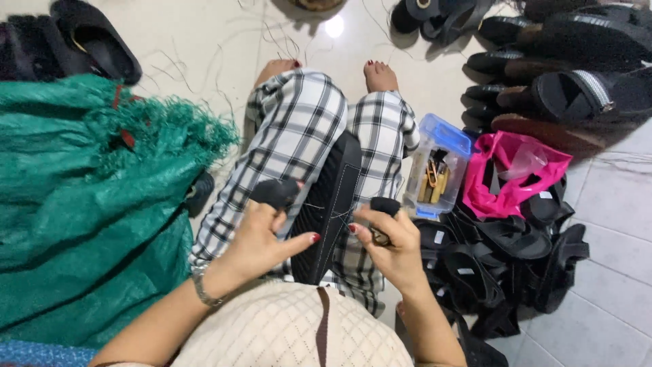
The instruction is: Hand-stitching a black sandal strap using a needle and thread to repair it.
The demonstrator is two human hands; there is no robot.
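Far left there's a big green woven sack (pixel 81 204) bunched up on the tiled floor (pixel 611 312), with a couple of dark sandals (pixel 75 41) above it. Moving in, the left hand (pixel 261 241) sits over the person's lap in checked trousers (pixel 299 129), fingers curled shut around a small black strap piece (pixel 275 192), thumb stuck out and touching the edge of the black sandal sole (pixel 333 204). That sole is standing on edge between the knees, ribbed side facing left, pale stitching along the rim. Just right of it, the right hand (pixel 394 248) has its fingers pinched together on another small black piece (pixel 385 205), and there's something thin and dark under the fingers I can't make out. Next to that knee is a clear plastic box with a blue lid (pixel 441 166) holding brassy bits, then a pink bag (pixel 516 173) lying on a heap of black sandals (pixel 516 258), with more sandals (pixel 577 68) lined up top right.
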